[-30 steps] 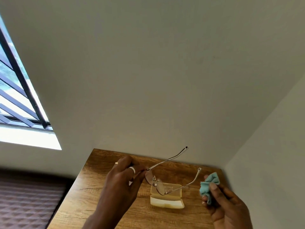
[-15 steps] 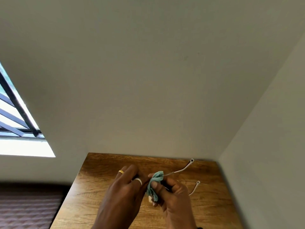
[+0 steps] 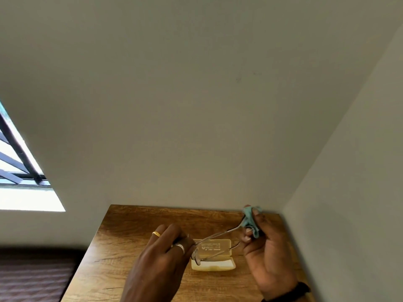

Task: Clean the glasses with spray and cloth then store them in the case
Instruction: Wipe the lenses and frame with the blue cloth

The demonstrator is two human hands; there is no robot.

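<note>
My left hand (image 3: 165,256), with two rings, pinches the thin metal glasses (image 3: 214,236) at the front near the lenses and holds them above the table. My right hand (image 3: 265,247) grips a small teal cloth (image 3: 250,221) that is wrapped around the tip of the far temple arm. The other temple arm runs toward my right palm. A pale yellow glasses case (image 3: 214,267) lies open on the wooden table (image 3: 135,232), right under the glasses. No spray bottle is in sight.
The table sits in a corner, with a wall behind it and another wall close on the right. A window with dark bars (image 3: 19,162) is at the left. A dark ribbed surface (image 3: 32,275) lies beside the table's left edge.
Half a second ago the cloth was pressed at the lenses next to my left hand. My right hand has slid it out along the temple arm to its tip, and the case shows again.
</note>
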